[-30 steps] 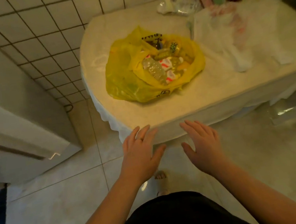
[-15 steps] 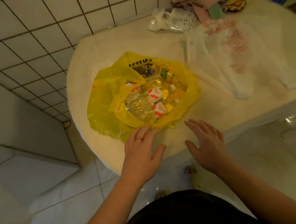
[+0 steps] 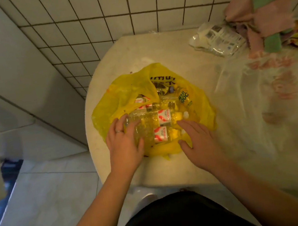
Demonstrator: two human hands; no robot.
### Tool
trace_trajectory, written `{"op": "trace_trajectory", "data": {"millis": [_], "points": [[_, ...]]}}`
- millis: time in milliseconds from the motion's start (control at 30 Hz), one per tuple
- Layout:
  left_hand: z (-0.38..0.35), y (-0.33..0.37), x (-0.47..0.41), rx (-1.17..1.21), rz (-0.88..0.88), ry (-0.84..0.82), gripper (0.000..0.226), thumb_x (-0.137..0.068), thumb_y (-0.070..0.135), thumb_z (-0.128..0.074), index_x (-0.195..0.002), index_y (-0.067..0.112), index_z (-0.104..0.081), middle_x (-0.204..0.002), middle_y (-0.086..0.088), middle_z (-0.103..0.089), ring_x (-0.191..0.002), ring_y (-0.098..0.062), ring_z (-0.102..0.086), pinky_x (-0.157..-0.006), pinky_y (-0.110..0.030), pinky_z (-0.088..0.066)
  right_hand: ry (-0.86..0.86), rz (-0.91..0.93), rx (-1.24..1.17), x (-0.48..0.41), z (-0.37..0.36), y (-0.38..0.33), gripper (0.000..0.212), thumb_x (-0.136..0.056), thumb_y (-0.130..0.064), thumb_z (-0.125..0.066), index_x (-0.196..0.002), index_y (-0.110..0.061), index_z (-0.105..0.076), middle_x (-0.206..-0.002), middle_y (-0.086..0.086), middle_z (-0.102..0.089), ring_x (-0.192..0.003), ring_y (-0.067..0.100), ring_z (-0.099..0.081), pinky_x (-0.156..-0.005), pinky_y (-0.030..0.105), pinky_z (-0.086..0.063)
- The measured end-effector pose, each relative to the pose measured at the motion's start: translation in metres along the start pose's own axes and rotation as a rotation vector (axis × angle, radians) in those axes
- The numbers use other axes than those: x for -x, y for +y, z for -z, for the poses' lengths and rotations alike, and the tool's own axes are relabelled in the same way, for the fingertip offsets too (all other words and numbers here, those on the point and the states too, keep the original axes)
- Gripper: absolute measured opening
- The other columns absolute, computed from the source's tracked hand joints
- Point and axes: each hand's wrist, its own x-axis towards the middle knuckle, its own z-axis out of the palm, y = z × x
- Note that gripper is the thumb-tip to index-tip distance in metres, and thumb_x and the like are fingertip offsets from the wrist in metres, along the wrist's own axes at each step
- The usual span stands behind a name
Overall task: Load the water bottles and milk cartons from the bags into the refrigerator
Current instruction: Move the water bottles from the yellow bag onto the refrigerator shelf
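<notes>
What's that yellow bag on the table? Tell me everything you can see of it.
The yellow bag is thin, crinkly plastic with dark lettering near its far edge. It lies slumped and wide open on the pale table, near the tiled wall. Inside lie clear water bottles with red-and-white labels and one bottle with green print. The left hand rests on a bottle inside; the right hand reaches over its near rim.

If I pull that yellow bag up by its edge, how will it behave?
The yellow bag looks thin and crumpled, so it will likely sag and stretch rather than lift flat. It holds several bottles, so it is probably heavy. The bottles lie sideways and may roll together.
</notes>
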Motion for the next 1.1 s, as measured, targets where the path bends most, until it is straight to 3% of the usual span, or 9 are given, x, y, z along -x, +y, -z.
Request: {"op": "trace_trajectory", "data": {"millis": [133,200,333,467,600,833,1100], "points": [[0.007,-0.009,-0.034,-0.032,0.147,0.034,0.041,-0.085,0.029,-0.069,-0.125,0.034,-0.061,-0.151,-0.005,-0.037,-0.139,-0.037,-0.028,-0.105,-0.055,-0.034,-0.116,0.109,-0.033,-0.045,-0.002,-0.024,0.056,-0.093,-0.036,-0.052,-0.147,-0.03,-0.038,-0.151,-0.007,-0.039,-0.14,0.019,-0.031,-0.115,0.045,-0.023],[0.01,-0.014,-0.048,-0.043,0.174,0.034,0.047,-0.085,0.032,-0.069,-0.13,0.034,-0.056,-0.151,-0.005,-0.036,-0.136,-0.036,-0.031,-0.104,-0.053,-0.036,-0.145,0.179,-0.045,-0.072,-0.01,-0.037,0.06,-0.09,-0.035,-0.053,-0.148,-0.031,-0.035,-0.151,-0.006,-0.039,-0.139,0.021,-0.034,-0.112,0.05,-0.031],[0.011,-0.022,-0.067,0.018,0.238,-0.04,0.06,-0.084,0.033,-0.069,-0.139,0.029,-0.046,-0.141,-0.008,-0.043,-0.125,-0.034,-0.043,-0.1,-0.049,-0.044,-0.176,0.235,-0.086,-0.118,-0.023,-0.063,0.069,-0.09,-0.023,-0.061,-0.151,-0.028,-0.029,-0.152,-0.002,-0.033,-0.135,0.023,-0.041,-0.106,0.043,-0.042],[0.011,-0.034,-0.075,0.113,0.247,-0.074,0.032,-0.092,0.026,-0.061,-0.123,0.021,-0.059,-0.119,-0.007,-0.057,-0.104,-0.026,-0.059,-0.085,-0.04,-0.052,-0.202,0.248,-0.063,-0.145,-0.036,-0.078,0.068,-0.092,-0.02,-0.061,-0.152,-0.025,-0.029,-0.154,0.001,-0.029,-0.137,0.023,-0.039,-0.105,0.04,-0.043],[0.011,-0.05,-0.077,0.099,0.215,-0.114,0.017,-0.096,0.023,-0.054,-0.108,0.018,-0.065,-0.107,-0.005,-0.061,-0.092,-0.021,-0.059,-0.075,-0.031,-0.047,-0.218,0.167,0.074,-0.157,-0.047,-0.077,0.06,-0.093,-0.021,-0.058,-0.148,-0.026,-0.034,-0.152,0.001,-0.032,-0.132,0.024,-0.044,-0.097,0.04,-0.049],[0.021,-0.079,-0.083,0.238,0.192,-0.009,0.009,-0.096,0.016,-0.054,-0.098,0.016,-0.062,-0.099,0.0,-0.056,-0.086,-0.01,-0.049,-0.071,-0.021,-0.036,-0.126,0.051,0.136,-0.177,-0.046,-0.073,0.019,-0.099,-0.024,-0.05,-0.115,-0.021,-0.059,-0.116,0.001,-0.059,-0.097,0.019,-0.06,-0.074,0.033,-0.049],[0.025,-0.121,-0.078,0.262,0.148,0.087,0.008,-0.097,0.012,-0.052,-0.101,0.014,-0.06,-0.098,0.0,-0.052,-0.085,-0.009,-0.048,-0.069,-0.008,-0.033,-0.039,0.161,0.103,-0.195,-0.048,-0.107,0.012,-0.102,-0.024,-0.041,-0.1,-0.018,-0.051,-0.09,-0.002,-0.057,-0.078,0.018,-0.055,-0.061,0.032,-0.04]]}}
